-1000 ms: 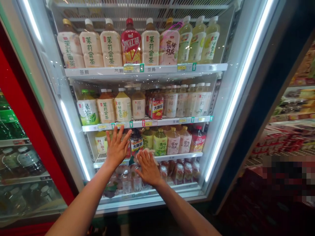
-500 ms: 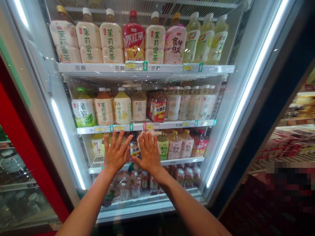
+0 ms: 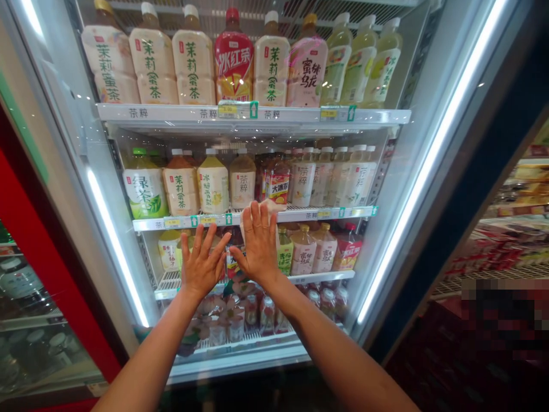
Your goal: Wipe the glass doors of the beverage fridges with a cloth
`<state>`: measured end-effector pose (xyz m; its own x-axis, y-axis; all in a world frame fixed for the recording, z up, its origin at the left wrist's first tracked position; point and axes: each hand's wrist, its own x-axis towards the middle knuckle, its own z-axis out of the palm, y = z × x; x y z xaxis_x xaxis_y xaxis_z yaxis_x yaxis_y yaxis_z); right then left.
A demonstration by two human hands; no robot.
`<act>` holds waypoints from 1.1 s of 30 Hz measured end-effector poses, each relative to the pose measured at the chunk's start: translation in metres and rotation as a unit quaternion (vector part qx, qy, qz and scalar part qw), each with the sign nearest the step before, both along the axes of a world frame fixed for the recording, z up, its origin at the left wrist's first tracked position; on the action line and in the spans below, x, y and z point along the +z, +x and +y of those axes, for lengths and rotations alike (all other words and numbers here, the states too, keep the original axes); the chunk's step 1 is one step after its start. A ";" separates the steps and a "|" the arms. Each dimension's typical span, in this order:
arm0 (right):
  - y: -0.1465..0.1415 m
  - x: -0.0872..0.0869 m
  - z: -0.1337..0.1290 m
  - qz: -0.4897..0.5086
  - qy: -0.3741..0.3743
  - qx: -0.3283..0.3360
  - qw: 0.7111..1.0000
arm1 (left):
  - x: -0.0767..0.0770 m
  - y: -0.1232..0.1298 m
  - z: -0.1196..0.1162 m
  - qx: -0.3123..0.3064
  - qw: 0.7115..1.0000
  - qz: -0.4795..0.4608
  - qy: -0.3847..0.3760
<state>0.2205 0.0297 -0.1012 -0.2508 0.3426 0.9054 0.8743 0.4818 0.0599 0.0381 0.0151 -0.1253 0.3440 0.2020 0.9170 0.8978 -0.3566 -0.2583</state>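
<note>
A glass cooler door [image 3: 143, 269] fills the middle of the view, with bottled drinks behind it. My right hand [image 3: 257, 243] presses a crumpled white cloth [image 3: 253, 216] flat against the glass, level with the edge of the middle shelf. The cloth shows mostly above and beside my fingers. To its left, my left hand [image 3: 201, 263] rests on the glass with its fingers spread and holds nothing. Both palms partly hide the bottles on the shelf behind them.
Lit shelves [image 3: 253, 114] hold rows of bottled tea and juice behind the glass. A red-framed cooler [image 3: 60, 274] stands at the left. Store shelves of packaged goods [image 3: 493, 246] lie to the right, above dark red stacks and a blurred patch.
My right hand has slid up the glass with the cloth, from the lower shelf toward the middle shelf edge. My left hand stays in nearly the same place, and the view has moved slightly closer.
</note>
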 end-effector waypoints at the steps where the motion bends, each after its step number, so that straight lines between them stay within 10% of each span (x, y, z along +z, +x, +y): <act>1: -0.002 0.005 0.002 0.002 0.007 -0.003 1.000 | 0.000 0.000 0.000 0.001 1.000 0.001 -0.001; 3: -0.004 -0.010 0.003 -0.008 0.010 -0.005 1.000 | 0.000 0.000 0.000 0.005 1.000 0.007 0.009; 10: 0.008 -0.146 -0.023 -0.072 -0.068 0.013 0.995 | 0.004 0.001 -0.002 -0.007 0.999 0.010 0.039; 12: 0.011 -0.136 -0.025 -0.074 -0.068 0.018 0.995 | 0.004 0.001 -0.002 -0.012 0.999 0.009 0.038; 17: 0.006 -0.024 -0.012 -0.005 -0.011 -0.020 1.000 | 0.003 0.001 -0.001 -0.015 0.999 0.004 0.036; 20: 0.000 0.005 -0.001 0.011 0.018 -0.033 0.999 | 0.002 0.001 0.000 -0.016 0.999 0.000 0.035; 23: -0.003 -0.038 -0.003 -0.011 0.009 -0.026 1.000 | 0.002 0.001 0.000 -0.016 0.999 0.001 0.036; 29: 0.009 -0.193 -0.044 -0.078 -0.042 -0.009 0.996 | 0.003 0.001 -0.001 -0.016 0.999 0.006 0.038; 33: 0.020 -0.182 -0.047 -0.107 -0.027 0.012 0.994 | 0.003 0.000 -0.001 -0.023 0.999 0.006 0.040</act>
<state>0.2407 -0.0175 -0.2834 -0.4444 0.3812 0.8107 0.8325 0.5099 0.2166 0.0381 0.0138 -0.1224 0.3626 0.1115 0.9253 0.8775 -0.3752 -0.2986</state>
